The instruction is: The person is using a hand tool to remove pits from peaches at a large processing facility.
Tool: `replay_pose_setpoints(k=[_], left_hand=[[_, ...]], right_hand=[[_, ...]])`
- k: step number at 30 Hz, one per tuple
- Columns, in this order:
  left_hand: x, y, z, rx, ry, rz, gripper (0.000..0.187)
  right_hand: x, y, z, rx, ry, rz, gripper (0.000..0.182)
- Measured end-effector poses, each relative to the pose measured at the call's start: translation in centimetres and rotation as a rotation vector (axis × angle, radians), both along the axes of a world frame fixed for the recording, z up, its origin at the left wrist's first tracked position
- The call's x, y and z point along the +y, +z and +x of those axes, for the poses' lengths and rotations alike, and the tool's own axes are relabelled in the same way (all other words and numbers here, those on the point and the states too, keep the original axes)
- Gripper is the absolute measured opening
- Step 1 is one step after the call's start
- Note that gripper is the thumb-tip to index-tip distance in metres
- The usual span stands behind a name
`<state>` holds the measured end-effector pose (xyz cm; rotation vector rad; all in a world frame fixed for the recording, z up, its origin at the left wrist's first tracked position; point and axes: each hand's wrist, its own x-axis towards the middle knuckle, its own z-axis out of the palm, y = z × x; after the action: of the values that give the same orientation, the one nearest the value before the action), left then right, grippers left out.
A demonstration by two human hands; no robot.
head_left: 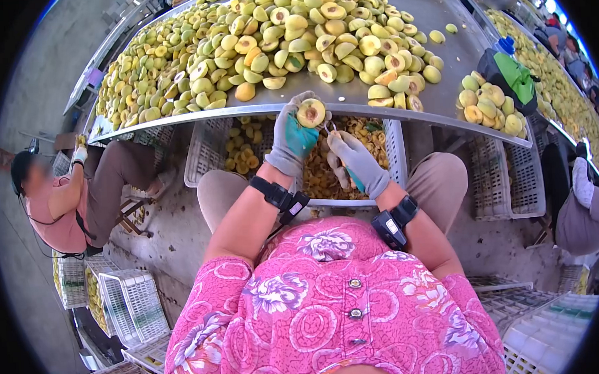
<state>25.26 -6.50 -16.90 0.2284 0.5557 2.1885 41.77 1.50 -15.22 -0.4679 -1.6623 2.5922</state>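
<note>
My left hand point(293, 139), in a grey glove with a green palm, is closed around a stone-fruit half point(311, 112). Its cut face is turned up and shows a brown centre. Close on the right, my gloved right hand point(360, 159) grips a small metal tool with a curved tip point(329, 125), which is at the edge of the fruit half. Most of the tool's handle is hidden by the fingers. Both hands are just in front of the metal table's edge point(243, 111), above a crate point(395, 149) of brownish fruit scraps point(326, 179).
A large heap of halved fruit point(273, 41) covers much of the table. Beside the scraps is a crate of fruit halves point(244, 146). A smaller fruit pile point(488, 105) and a green bag point(516, 77) lie at right. A seated person point(59, 197) works at left; stacked crates point(134, 304) stand behind.
</note>
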Motion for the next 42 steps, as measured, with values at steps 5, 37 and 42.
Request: replay_pose_setpoints(k=[5, 37, 42], left_hand=[[-0.3, -2.0, 1.2, 0.056, 0.017, -0.037, 0.029], [-2.2, 2.5, 3.2, 0.374, 0.012, -0.408, 0.062], [-2.5, 2.1, 2.3, 0.561, -0.087, -0.486, 0.064]], right_hand=[[-1.0, 1.6, -0.6, -0.037, -0.076, 0.327, 0.019], [-3.1, 2.2, -0.3, -0.172, 0.123, 0.067, 0.030], [-3.0, 1.7, 0.2, -0.199, 0.188, -0.076, 0.032]])
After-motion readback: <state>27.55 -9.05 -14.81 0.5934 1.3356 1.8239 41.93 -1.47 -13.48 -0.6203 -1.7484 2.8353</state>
